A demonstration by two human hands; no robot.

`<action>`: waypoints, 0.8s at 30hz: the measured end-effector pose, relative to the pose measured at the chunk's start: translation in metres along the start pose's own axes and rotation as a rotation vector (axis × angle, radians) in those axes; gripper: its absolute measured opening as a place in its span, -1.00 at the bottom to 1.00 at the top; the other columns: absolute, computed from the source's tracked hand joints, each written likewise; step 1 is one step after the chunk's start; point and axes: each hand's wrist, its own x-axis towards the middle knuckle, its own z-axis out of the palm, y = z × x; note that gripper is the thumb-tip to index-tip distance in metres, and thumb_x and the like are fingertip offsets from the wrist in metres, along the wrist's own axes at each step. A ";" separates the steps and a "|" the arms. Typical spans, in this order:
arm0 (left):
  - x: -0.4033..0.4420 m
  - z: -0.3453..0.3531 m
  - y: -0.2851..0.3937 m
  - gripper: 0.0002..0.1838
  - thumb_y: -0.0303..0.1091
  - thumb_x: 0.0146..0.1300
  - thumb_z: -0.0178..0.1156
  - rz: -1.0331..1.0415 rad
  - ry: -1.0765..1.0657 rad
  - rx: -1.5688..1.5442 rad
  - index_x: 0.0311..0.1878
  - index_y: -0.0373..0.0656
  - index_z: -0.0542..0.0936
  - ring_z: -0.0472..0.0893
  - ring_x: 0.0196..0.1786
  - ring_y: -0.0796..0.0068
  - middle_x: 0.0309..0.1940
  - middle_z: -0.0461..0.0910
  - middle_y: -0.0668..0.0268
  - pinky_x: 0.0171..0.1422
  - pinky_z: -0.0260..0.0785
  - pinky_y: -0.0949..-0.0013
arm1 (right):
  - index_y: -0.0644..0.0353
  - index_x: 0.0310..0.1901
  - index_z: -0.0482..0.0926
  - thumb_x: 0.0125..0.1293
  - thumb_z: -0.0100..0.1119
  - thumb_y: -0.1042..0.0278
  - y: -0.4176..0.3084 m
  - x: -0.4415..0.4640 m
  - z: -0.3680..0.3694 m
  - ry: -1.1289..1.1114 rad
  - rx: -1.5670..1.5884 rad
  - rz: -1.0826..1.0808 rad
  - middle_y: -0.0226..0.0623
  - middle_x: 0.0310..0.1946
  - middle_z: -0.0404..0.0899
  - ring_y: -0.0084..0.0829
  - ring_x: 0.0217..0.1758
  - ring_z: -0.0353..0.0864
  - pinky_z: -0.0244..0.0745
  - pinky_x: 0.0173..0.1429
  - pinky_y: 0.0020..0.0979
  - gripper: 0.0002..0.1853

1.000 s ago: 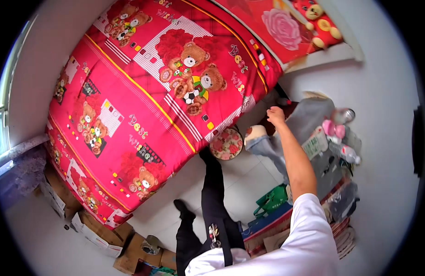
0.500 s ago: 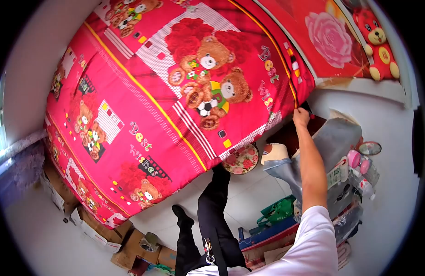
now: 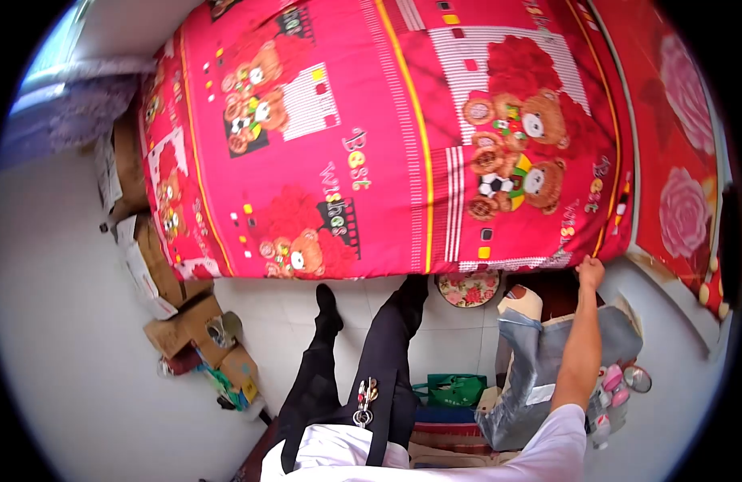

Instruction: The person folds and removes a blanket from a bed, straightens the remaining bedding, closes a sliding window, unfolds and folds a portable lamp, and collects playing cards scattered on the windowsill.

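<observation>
A bright red bedsheet [image 3: 371,225] with teddy bears, roses and the words "Best Wishes" lies spread over the bed. My right hand [image 3: 590,273] is closed on the sheet's near edge, close to its right corner by the headboard. A few creases run across the fabric; most of it lies flat. My left hand is outside the picture. Just below my right hand stands something draped in grey-blue cloth [image 3: 539,345].
The headboard [image 3: 664,120] with pink roses is at the right. A round floral stool [image 3: 467,289] sits partly under the bed edge. Cardboard boxes [image 3: 158,257] line the left side. A green bag [image 3: 457,390] and bottles [image 3: 600,426] are near my legs.
My view has turned, so the bed appears more level and the headboard farther right. My right hand keeps hold of the sheet's edge near the same corner.
</observation>
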 end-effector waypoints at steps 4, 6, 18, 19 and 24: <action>-0.023 -0.006 -0.023 -0.71 -0.23 0.41 0.18 -0.023 -0.006 -0.032 -0.01 -0.27 0.65 0.67 -0.21 0.38 -0.25 0.72 0.25 -0.12 0.47 0.33 | 0.30 -0.40 0.56 0.42 0.21 0.20 0.001 -0.006 -0.012 0.024 -0.004 -0.019 -0.28 -0.58 0.60 -0.48 -0.55 0.63 0.56 -0.36 -0.32 -0.67; -0.036 -0.012 -0.037 -0.71 -0.23 0.41 0.18 -0.022 -0.010 -0.046 -0.01 -0.27 0.65 0.67 -0.21 0.37 -0.24 0.72 0.25 -0.11 0.47 0.33 | 0.30 -0.40 0.56 0.43 0.21 0.21 -0.003 -0.019 -0.024 0.032 0.114 -0.067 -0.28 -0.57 0.60 -0.51 -0.52 0.61 0.53 -0.35 -0.35 -0.67; -0.080 -0.008 -0.122 -0.70 -0.24 0.40 0.18 0.090 -0.079 -0.248 0.01 -0.26 0.65 0.68 -0.17 0.34 -0.22 0.73 0.24 -0.04 0.48 0.29 | 0.21 -0.11 0.53 0.53 0.13 0.21 -0.197 -0.176 -0.098 -0.255 0.427 -0.377 -0.51 -0.24 0.49 -0.65 -0.14 0.44 0.35 -0.07 -0.54 -0.78; -0.078 -0.011 -0.125 -0.70 -0.24 0.40 0.18 0.110 -0.082 -0.260 0.01 -0.26 0.65 0.68 -0.17 0.33 -0.22 0.73 0.24 -0.04 0.48 0.29 | 0.19 -0.08 0.51 0.54 0.11 0.20 -0.228 -0.205 -0.103 -0.290 0.489 -0.288 -0.52 -0.20 0.48 -0.66 -0.10 0.44 0.35 -0.02 -0.55 -0.79; -0.032 -0.040 -0.156 -0.70 -0.24 0.40 0.18 0.313 -0.094 -0.316 0.02 -0.26 0.65 0.68 -0.16 0.32 -0.21 0.73 0.23 -0.01 0.49 0.27 | 0.09 -0.04 0.49 0.58 0.02 0.19 -0.322 -0.306 -0.093 -0.561 0.771 -0.285 -0.56 -0.17 0.50 -0.67 -0.07 0.47 0.45 0.07 -0.45 -0.82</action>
